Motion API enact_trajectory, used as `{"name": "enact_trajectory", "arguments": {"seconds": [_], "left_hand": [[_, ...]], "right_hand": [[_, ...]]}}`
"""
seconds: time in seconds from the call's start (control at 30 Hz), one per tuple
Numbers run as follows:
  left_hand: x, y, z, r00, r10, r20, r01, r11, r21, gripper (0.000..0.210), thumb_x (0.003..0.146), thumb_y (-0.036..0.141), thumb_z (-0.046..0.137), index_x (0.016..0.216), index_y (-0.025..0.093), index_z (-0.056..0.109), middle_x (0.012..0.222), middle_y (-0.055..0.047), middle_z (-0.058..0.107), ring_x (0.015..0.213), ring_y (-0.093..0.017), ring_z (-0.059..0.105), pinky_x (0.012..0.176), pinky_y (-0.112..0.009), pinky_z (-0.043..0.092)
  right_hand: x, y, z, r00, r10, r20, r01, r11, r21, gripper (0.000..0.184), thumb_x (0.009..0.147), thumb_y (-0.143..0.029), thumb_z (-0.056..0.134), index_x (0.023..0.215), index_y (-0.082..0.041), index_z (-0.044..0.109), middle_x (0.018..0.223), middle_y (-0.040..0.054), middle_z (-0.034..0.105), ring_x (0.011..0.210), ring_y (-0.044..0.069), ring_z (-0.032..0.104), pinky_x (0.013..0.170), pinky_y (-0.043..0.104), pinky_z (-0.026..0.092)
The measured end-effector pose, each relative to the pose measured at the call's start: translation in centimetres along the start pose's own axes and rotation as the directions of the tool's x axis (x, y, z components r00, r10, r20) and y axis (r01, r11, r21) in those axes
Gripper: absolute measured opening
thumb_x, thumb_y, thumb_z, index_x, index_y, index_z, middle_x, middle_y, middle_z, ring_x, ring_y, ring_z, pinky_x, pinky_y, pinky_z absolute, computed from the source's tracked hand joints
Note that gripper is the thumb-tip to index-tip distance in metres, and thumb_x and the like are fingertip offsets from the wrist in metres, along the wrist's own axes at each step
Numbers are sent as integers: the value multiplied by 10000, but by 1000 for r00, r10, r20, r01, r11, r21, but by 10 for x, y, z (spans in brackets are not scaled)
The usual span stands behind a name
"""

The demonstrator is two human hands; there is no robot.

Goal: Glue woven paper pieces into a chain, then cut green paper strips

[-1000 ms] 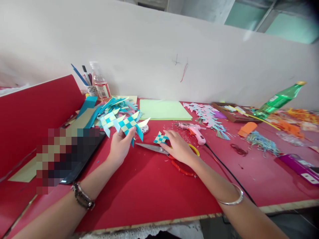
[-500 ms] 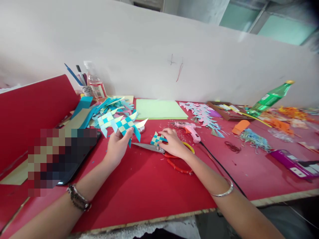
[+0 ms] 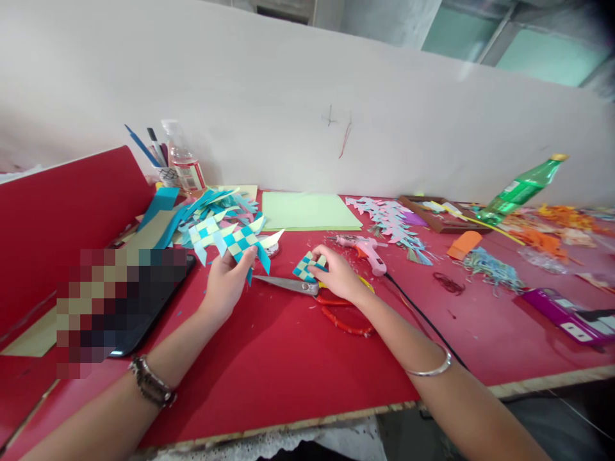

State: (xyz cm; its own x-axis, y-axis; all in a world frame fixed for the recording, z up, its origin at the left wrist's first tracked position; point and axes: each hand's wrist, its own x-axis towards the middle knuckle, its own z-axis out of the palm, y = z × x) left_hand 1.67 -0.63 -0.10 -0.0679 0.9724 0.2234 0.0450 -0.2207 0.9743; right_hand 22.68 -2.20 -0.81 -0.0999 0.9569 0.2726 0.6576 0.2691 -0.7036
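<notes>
My left hand (image 3: pixel 227 282) is closed on a woven paper piece (image 3: pixel 240 240) in blue and pale yellow checks, with pointed strip ends sticking out. The thumb presses on its front. To the right, my right hand (image 3: pixel 334 272) pinches a smaller woven paper square (image 3: pixel 304 266) of the same colours by its right side; the fingers cover part of it. Directly below that square lie large scissors (image 3: pixel 293 285) with red and yellow handles, partly under my right wrist. A pink glue gun (image 3: pixel 362 246) rests just beyond my right hand.
Blue and cream paper strips (image 3: pixel 216 205) heap behind my left hand. Pale green sheets (image 3: pixel 307 211) lie at the wall. A dark phone (image 3: pixel 144 320) is at left. A green bottle (image 3: pixel 521 189) leans at the right, and a purple power strip (image 3: pixel 569 317) lies nearer.
My right hand has tilted the small woven square and shifted it slightly right and up. My left hand and its woven piece stay almost still.
</notes>
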Motion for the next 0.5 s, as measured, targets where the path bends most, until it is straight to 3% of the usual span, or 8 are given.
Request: {"name": "enact_trajectory", "arguments": {"seconds": [0.07, 0.13, 0.23, 0.33, 0.4, 0.5], "left_hand": [[0, 0, 0, 1000, 2, 2, -2, 1000, 3, 247, 705, 404, 567, 638, 169, 533, 583, 29, 507, 545, -96, 445, 513, -205, 350], [-1, 1, 0, 1000, 1, 12, -1, 1000, -3, 245, 705, 407, 569, 655, 168, 546, 583, 31, 512, 537, -94, 445, 508, -205, 350], [-2, 1, 1, 999, -11, 36, 12, 999, -34, 251, 707, 406, 579, 647, 164, 545, 579, 35, 511, 525, -83, 443, 507, -198, 352], [-4, 3, 2, 997, -19, 68, 23, 998, -57, 262, 719, 393, 578, 608, 162, 526, 569, 34, 514, 511, -75, 446, 503, -191, 360], [-5, 5, 2, 996, -28, 81, 33, 998, -59, 257, 725, 378, 576, 597, 162, 520, 543, 35, 507, 483, -72, 436, 478, -190, 356], [-6, 5, 3, 996, -43, 83, 48, 998, -50, 230, 719, 372, 584, 638, 158, 550, 554, 27, 530, 479, -74, 446, 462, -188, 361]], "right_hand": [[1, 3, -1, 994, 88, -69, -72, 974, 213, 181, 701, -222, 562, 859, -195, 478, 827, 6, 532, 736, 142, 529, 703, 302, 435], [1, 3, -3, 975, 196, -108, -125, 879, 459, 307, 659, -263, 609, 932, -193, 487, 865, 8, 542, 753, 136, 547, 697, 290, 447], [-1, -4, -4, 961, 277, 4, -197, 673, 713, 399, 598, -275, 669, 961, -186, 532, 850, -3, 563, 735, 112, 562, 696, 264, 451], [-6, -16, -4, 955, 255, 151, -271, 549, 790, 297, 571, -257, 702, 833, -166, 595, 766, -11, 599, 689, 88, 568, 693, 236, 448], [-10, -22, -3, 957, 237, 167, -272, 533, 801, 228, 573, -263, 709, 747, -162, 601, 682, -24, 604, 607, 72, 552, 632, 222, 449], [-14, -27, -1, 967, 228, 118, -236, 610, 756, 204, 606, -315, 692, 684, -160, 586, 564, -41, 576, 476, 63, 503, 504, 217, 426]]}}
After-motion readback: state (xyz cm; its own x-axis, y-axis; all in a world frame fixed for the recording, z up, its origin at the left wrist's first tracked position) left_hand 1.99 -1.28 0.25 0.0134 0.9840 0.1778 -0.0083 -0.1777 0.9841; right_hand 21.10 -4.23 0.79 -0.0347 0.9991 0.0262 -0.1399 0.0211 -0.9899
